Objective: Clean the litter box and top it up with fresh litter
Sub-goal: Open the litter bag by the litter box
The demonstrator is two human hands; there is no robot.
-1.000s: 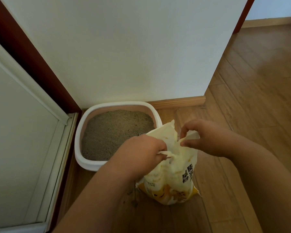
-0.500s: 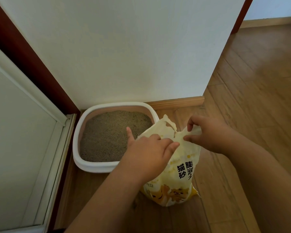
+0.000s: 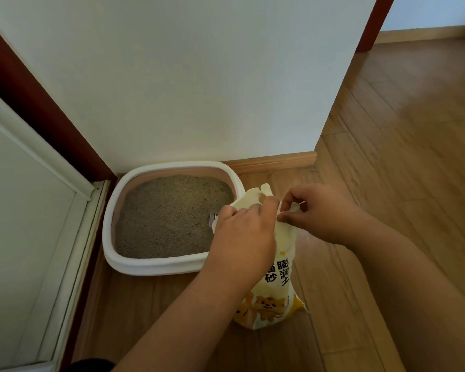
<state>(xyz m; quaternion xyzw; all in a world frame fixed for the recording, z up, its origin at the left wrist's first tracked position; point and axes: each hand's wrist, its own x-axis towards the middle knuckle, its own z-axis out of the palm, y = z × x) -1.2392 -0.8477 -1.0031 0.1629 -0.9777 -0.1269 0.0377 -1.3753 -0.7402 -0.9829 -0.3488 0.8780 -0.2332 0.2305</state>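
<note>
Both hands work at the top of the bag (image 3: 278, 275). Left hand (image 3: 243, 237) lies over the bag's upper left side, fingers curled round a fold of the cream plastic near the mouth. Right hand (image 3: 320, 210) pinches a thin strip of the top edge between thumb and forefinger, the other fingers bent loosely behind. The two hands nearly meet above the opening, and a torn flap of the bag sticks up just beyond the left knuckles.

The bag stands upright on the floor (image 3: 387, 157), yellow and cream with dark characters and cartoon cats near its base. It sits just beside the box (image 3: 156, 263), at the near right corner; whether it touches the rim cannot be told, since the left hand and bag cover that corner.

The box is white-rimmed with a pinkish inner wall, filled with grey litter (image 3: 169, 216), and pushed into the corner against the wall (image 3: 199, 76). A small pale object shows at the litter's right edge, mostly hidden behind the left hand. A skirting board (image 3: 274, 161) runs along the wall's foot. To the left stands a white-framed door (image 3: 24, 210) beside a dark red frame (image 3: 38, 103).
</note>
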